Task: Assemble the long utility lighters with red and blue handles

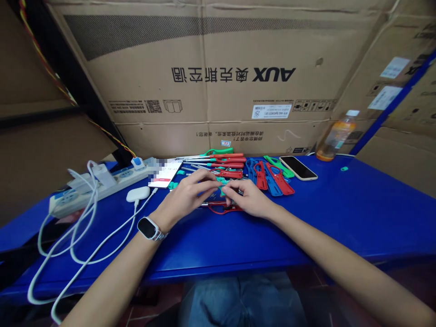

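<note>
Both of my hands meet over the middle of the blue table (pixel 340 213). My left hand (pixel 189 195), with a smartwatch on its wrist, has its fingers pinched on a small teal plastic piece (pixel 223 185). My right hand (pixel 250 197) pinches the same piece from the other side. A red plastic tool (pixel 223 209) lies on the table just under both hands. Behind them lie several red-handled metal tools (pixel 225 162) and a fan of red, blue and green plastic tools (pixel 270 175).
A white phone (pixel 165 172) and a power strip (pixel 102 184) with white cables lie at left, beside a white earbud case (pixel 138 194). A dark phone (pixel 298 167) and a drink bottle (pixel 335 136) stand at right. Cardboard boxes (pixel 218 72) wall the back.
</note>
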`<state>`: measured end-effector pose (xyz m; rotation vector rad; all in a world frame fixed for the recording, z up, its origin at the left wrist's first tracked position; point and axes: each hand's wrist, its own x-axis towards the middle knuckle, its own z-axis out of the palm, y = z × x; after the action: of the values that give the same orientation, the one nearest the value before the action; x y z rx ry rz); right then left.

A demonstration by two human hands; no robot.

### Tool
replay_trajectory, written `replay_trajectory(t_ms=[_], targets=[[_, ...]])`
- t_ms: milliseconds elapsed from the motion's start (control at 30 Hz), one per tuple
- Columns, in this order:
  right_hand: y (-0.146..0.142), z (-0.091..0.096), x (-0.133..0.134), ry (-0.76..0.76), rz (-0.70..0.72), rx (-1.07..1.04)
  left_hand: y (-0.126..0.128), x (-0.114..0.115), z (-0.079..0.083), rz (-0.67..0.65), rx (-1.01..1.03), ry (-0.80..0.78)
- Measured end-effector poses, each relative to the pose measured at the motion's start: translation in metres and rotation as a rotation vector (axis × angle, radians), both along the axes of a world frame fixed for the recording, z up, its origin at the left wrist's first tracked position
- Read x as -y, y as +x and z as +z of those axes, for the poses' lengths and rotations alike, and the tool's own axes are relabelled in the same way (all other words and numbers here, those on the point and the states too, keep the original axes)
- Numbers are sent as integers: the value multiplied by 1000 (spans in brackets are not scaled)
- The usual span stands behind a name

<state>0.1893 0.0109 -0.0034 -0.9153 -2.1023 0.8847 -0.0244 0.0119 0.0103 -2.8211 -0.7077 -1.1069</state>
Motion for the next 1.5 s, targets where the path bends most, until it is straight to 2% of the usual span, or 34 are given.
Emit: replay_trajectory(t_ms=[67, 133, 300, 433, 500, 733, 1000, 1267, 1400, 1500], targets=[[0, -1, -1, 30, -9, 59, 0, 0, 0, -4, -51, -13], [4, -1, -1, 102, -13, 141, -2, -1, -1, 11, -101, -92], [23, -3, 4, 509, -1, 353, -8, -7, -5, 89, -194, -404], [32, -9, 11, 633, 93, 443, -7, -7, -8, 107, -241, -499], [33, -12, 12, 623, 111, 437, -5, -6, -10, 117, -269, -518], [32, -13, 11, 446, 118, 367, 2, -6, -13, 118, -284, -488], [33, -14, 10, 407, 132, 303, 8, -3, -16, 94, -279, -468], [33, -13, 9, 400, 153, 309, 11, -4, -21, 103, -132, -586], [28, -14, 11, 405, 88, 324, 11, -6, -23, 107, -64, -665], [21, -16, 13, 421, -12, 337, 9, -8, -24, 94, -60, -637]])
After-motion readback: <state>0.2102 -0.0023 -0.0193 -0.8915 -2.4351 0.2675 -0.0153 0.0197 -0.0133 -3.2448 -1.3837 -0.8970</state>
